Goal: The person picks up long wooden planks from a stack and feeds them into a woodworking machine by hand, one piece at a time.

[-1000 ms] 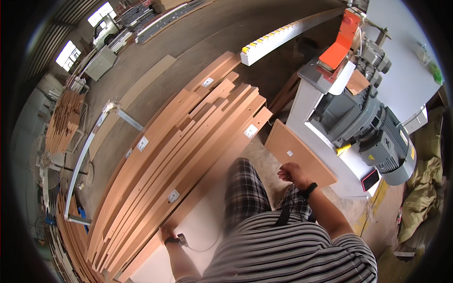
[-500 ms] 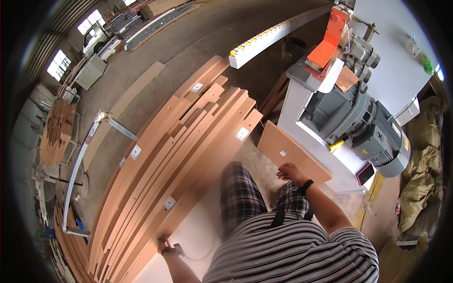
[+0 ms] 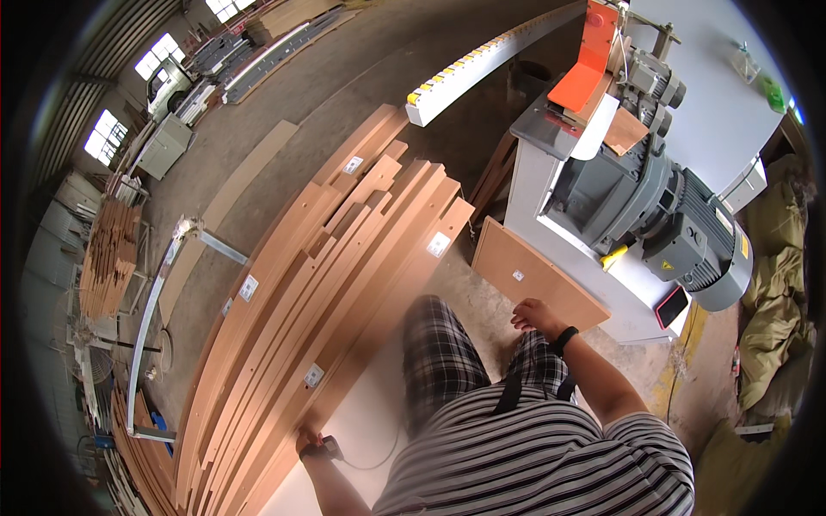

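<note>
Right hand [image 3: 535, 316] gripping small board [image 3: 535, 275], left hand [image 3: 310, 444] on plank stack [image 3: 318, 284]

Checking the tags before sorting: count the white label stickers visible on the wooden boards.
6, maybe more hidden: five on the stack of long boards, at and; one on the short panel by the right hand, at.

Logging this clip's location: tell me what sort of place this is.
Most likely a woodworking or furniture-panel workshop. A long stack of cut brown boards lies on a concrete floor beside a grey motor-driven machine, with more board piles stored nearby.
</note>
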The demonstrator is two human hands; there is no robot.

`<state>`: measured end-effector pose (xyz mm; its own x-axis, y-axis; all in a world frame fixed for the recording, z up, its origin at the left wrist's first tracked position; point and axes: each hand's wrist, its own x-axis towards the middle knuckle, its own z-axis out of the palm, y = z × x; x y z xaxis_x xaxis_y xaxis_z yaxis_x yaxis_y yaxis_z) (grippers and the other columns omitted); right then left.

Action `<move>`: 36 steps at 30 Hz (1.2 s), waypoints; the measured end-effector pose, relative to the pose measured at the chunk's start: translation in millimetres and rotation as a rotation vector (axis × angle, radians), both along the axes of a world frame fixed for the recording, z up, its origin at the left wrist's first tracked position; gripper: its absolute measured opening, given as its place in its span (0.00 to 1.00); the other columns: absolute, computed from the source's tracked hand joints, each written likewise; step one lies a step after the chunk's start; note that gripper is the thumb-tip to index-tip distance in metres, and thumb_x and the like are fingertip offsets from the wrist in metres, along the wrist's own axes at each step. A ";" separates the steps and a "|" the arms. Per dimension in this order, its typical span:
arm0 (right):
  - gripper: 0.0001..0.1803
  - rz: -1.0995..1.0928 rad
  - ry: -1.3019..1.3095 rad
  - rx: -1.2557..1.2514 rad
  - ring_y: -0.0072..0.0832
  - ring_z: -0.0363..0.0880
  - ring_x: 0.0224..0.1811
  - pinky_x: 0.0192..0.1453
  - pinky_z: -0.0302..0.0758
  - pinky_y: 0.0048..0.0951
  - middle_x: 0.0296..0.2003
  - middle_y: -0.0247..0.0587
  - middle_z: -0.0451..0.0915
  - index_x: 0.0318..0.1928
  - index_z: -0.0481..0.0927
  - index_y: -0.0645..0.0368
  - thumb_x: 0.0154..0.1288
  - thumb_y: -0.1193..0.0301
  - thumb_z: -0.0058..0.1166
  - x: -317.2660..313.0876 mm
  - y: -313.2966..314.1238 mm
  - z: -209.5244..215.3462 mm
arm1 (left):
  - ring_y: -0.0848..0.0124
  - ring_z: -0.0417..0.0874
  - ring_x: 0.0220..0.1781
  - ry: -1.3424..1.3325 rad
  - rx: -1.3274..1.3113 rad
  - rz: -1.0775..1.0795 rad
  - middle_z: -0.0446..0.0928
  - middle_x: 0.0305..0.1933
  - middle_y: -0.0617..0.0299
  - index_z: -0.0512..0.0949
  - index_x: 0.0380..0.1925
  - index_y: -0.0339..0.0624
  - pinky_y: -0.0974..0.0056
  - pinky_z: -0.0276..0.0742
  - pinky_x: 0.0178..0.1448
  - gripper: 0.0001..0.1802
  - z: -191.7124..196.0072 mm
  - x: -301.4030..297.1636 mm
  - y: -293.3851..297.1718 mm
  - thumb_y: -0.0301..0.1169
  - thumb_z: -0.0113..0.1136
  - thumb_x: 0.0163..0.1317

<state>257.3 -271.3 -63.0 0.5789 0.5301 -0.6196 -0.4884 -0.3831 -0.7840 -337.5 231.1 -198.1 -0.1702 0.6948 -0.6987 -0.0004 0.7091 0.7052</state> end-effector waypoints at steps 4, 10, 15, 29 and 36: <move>0.12 -0.002 0.022 0.047 0.24 0.81 0.33 0.38 0.77 0.24 0.34 0.39 0.82 0.42 0.76 0.60 0.70 0.63 0.47 3.3 6.9 -2.8 | 0.66 0.75 0.17 0.076 -0.011 -0.197 0.78 0.19 0.58 0.81 0.31 0.44 0.61 0.71 0.20 0.21 7.1 -32.1 38.5 0.51 0.56 0.64; 0.13 -0.122 -0.030 -0.044 0.25 0.81 0.33 0.38 0.78 0.23 0.34 0.40 0.82 0.44 0.75 0.61 0.70 0.63 0.47 5.9 -39.1 -1.6 | 0.67 0.73 0.15 0.549 0.032 -0.672 0.73 0.14 0.56 0.79 0.19 0.38 0.60 0.68 0.19 0.35 25.6 87.7 -19.3 0.62 0.49 0.62; 0.14 0.031 0.014 0.042 0.25 0.82 0.33 0.38 0.79 0.25 0.33 0.39 0.82 0.43 0.77 0.63 0.68 0.64 0.50 -2.7 19.7 1.6 | 0.66 0.76 0.29 0.444 -0.037 -0.463 0.75 0.32 0.52 0.75 0.34 0.34 0.60 0.74 0.30 0.13 -4.5 -32.1 7.6 0.36 0.55 0.61; 0.23 -0.508 -0.302 0.610 0.23 0.77 0.30 0.38 0.74 0.23 0.30 0.36 0.79 0.37 0.77 0.60 0.72 0.51 0.44 113.1 51.9 154.8 | 0.75 0.71 0.44 -0.078 0.277 -0.636 0.71 0.37 0.70 0.74 0.51 0.55 0.55 0.67 0.60 0.20 23.6 28.5 -97.1 0.48 0.56 0.61; 0.24 -0.323 -0.423 0.307 0.18 0.77 0.23 0.28 0.75 0.18 0.26 0.35 0.80 0.38 0.79 0.65 0.69 0.52 0.51 110.8 38.7 204.3 | 0.68 0.75 0.45 -0.452 0.059 -0.614 0.71 0.47 0.60 0.66 0.56 0.48 0.61 0.76 0.47 0.20 146.7 206.1 -190.7 0.32 0.53 0.64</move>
